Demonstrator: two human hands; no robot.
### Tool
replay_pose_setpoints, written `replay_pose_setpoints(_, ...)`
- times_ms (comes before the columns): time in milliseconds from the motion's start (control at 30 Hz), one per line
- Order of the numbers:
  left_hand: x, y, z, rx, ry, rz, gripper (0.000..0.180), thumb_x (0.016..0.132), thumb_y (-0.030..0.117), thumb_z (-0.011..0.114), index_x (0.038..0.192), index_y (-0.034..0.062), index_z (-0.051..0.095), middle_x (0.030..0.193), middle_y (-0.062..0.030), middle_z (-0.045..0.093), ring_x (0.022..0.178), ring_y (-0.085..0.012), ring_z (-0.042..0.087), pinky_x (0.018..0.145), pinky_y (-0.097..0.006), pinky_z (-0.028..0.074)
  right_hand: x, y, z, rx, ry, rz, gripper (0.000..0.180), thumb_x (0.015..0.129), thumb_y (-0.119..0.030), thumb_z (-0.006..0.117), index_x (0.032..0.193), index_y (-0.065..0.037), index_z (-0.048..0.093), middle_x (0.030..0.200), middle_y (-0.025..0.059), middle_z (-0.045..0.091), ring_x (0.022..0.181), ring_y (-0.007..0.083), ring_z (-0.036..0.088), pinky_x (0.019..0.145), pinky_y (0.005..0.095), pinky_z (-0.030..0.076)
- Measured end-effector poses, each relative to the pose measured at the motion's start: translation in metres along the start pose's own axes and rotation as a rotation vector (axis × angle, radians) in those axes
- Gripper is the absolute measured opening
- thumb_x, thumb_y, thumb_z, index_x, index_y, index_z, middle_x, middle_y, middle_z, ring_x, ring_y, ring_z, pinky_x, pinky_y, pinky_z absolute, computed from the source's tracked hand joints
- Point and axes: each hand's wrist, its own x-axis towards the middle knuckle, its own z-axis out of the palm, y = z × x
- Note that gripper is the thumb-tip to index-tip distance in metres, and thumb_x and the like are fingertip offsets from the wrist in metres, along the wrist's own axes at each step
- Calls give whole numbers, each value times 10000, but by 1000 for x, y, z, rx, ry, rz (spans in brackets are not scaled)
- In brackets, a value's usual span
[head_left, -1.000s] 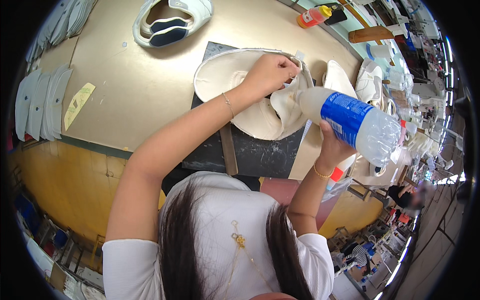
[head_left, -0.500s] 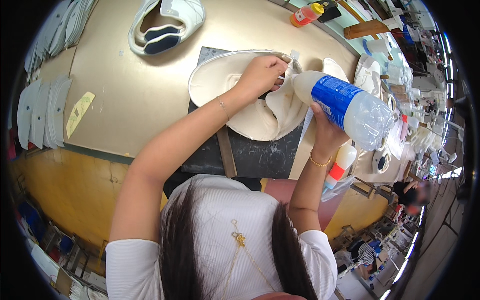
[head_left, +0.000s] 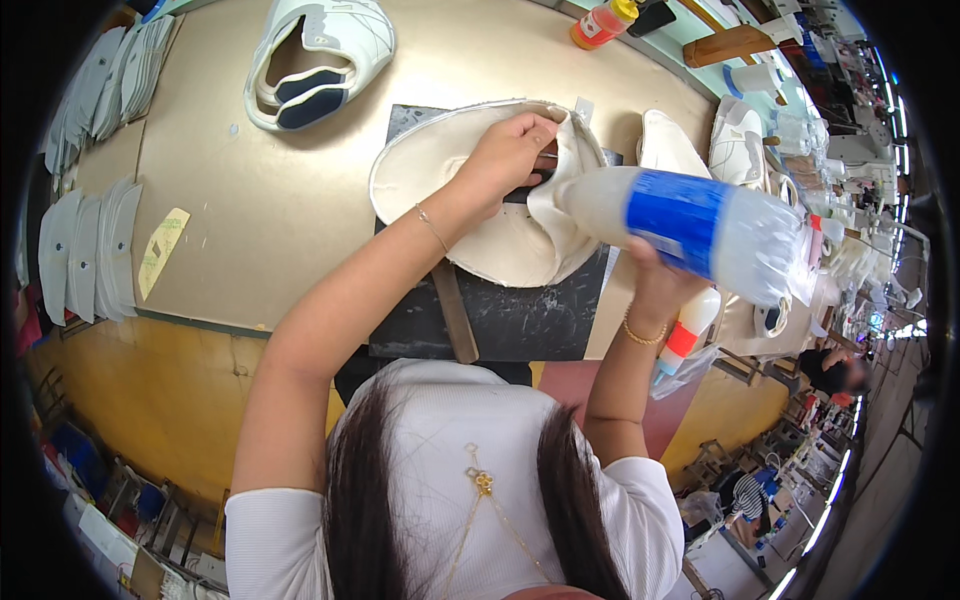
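Note:
A cream-lined shoe upper (head_left: 420,180) lies spread with its inside facing up, on a dark board (head_left: 500,325). My left hand (head_left: 507,160) is closed on the upper's far edge, fingertips partly hidden in its folds. A thin pale sliver shows beside those fingers, too small to name. My right hand (head_left: 665,280) grips a large plastic bottle (head_left: 750,235) with a blue label and cloudy whitish contents. The bottle is tilted almost level, its narrow end against or just above the upper's right side. Below my right hand is a white squeeze bottle (head_left: 683,335) with an orange-red band.
A finished-looking white shoe (head_left: 345,50) sits at the far left. Stacks of white cut pieces (head_left: 90,250) line the left edge, near a yellow slip (head_left: 160,250). A wooden strip (head_left: 455,310) lies on the board. A yellow-capped orange bottle (head_left: 600,27) is at the back.
The large bottle has swung to a more level tilt, its narrow end shifting left and nearer me over the upper. My left hand has moved slightly left, still at the upper's edge.

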Motion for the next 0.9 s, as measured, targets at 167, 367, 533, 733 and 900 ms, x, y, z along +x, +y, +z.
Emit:
replay_pose_setpoints(167, -9, -5, -7, 138, -111, -31, 291, 927, 272, 565, 1042, 4, 565, 970, -74, 618, 902, -133, 582, 822, -266, 469, 10, -14, -12, 81, 104, -74, 1012, 517, -254, 916, 1306, 38, 355, 1253, 168, 502, 1100, 254, 541, 896, 384, 512)
replay_pose_setpoints(367, -8, -16, -12, 240, -119, 106, 198, 894, 197, 612, 930, 2, 606, 891, -24, 601, 772, -69, 546, 731, -223, 468, -2, -9, -11, -39, -24, -98, 939, 550, -234, 903, 1289, 30, 386, 1222, 147, 513, 1081, 252, 541, 913, 358, 499)
replay_pose_setpoints(533, -5, -27, -17, 360, -105, 214, 143, 909, 166, 574, 937, 26, 574, 879, -26, 590, 755, -72, 538, 703, -209, 453, -8, -5, -9, -98, -91, -77, 894, 571, -213, 895, 1284, 13, 406, 1218, 144, 518, 1063, 244, 549, 907, 348, 496)
replay_pose_setpoints(733, -10, -15, -8, 91, -41, -41, 142, 943, 192, 490, 958, 51, 502, 816, -18, 536, 729, -101, 515, 653, -252, 451, -10, -6, -1, -210, -183, -37, 858, 592, -241, 883, 1284, 4, 438, 1201, 128, 552, 1051, 220, 560, 898, 342, 484)
replay_pose_setpoints(900, -7, -18, -8, 30, -39, -75, 152, 952, 202, 464, 1005, 60, 471, 859, -43, 537, 757, -125, 526, 661, -273, 466, 3, 10, 16, -748, -254, -459, 635, 602, -391, 859, 1088, -62, 616, 1021, 34, 648, 858, 181, 636, 760, 317, 524)
